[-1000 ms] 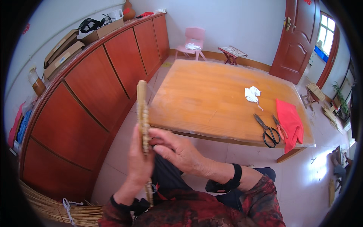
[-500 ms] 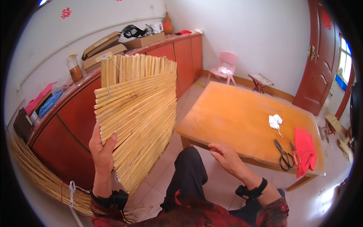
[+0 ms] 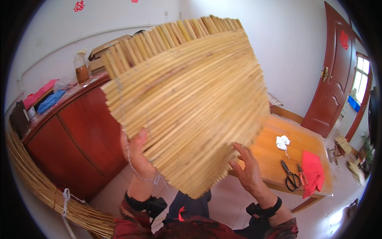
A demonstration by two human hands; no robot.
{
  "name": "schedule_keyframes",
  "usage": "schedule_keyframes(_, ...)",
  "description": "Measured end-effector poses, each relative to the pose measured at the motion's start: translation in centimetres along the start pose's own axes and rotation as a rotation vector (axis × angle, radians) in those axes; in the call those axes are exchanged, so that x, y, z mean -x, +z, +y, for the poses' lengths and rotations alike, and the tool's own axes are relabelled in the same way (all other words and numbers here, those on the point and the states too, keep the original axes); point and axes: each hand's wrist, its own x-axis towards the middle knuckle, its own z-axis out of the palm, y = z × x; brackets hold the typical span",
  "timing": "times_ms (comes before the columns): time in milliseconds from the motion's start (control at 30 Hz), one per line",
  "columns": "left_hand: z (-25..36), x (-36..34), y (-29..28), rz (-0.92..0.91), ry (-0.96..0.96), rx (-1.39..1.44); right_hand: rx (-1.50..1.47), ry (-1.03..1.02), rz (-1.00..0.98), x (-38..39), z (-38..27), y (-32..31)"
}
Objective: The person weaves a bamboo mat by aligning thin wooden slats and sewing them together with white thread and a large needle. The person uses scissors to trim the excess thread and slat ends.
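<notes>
A mat of yellow straw stalks [image 3: 195, 103], bound side by side with thin white string, is raised and tilted in front of me. My left hand [image 3: 139, 155] grips its lower left edge, thumb on the near face and the other fingers behind. Loose string [image 3: 137, 173] dangles past that hand from the mat's left edge. At the lower right edge is my right hand [image 3: 247, 169], fingers apart and beside the mat; whether the fingertips touch it I cannot tell. A second layer of upright stalks [image 3: 159, 40] shows along the top.
To the right stands a wooden table [image 3: 288, 137] bearing a white cloth [image 3: 282, 142], black scissors [image 3: 291, 177], pliers [image 3: 303, 174] and a red cloth [image 3: 312, 173]. A red cabinet [image 3: 79, 137] lines the left wall, with a bundle of long stalks [image 3: 39, 187] before it. A brown door [image 3: 333, 71] stands at right.
The mat has swung right and turned its broad face more toward me. My left hand moved right with it. My right hand has risen to the mat's lower right edge.
</notes>
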Motion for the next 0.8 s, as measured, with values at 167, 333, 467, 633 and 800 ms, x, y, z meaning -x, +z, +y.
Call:
schedule_keyframes(167, -5.1, 3.5, 1.0, -0.013, -0.286, 0.076, 0.008, 0.255, 0.015, 2.9, 3.5, -0.7)
schedule_keyframes(333, -9.0, 6.7, 1.2, 0.002, -0.627, 0.300, 0.330, 0.167, -0.125, 6.0, 7.2, -2.4)
schedule_keyframes(467, -12.2, 7.9, -1.8, -0.023, -0.769, 0.368, 0.364, 0.262, -0.196, 5.3, 7.8, -3.3)
schedule_keyframes(633, -14.6, 10.0, -5.8, -0.019, -0.929, 0.242, 0.425, 0.259, -0.340, 2.3, 8.0, -2.2)
schedule_keyframes(800, -15.9, 11.1, -9.7, -0.069, -1.088, 0.239, 0.350, 0.096, -0.429, -2.4, 8.6, 2.8)
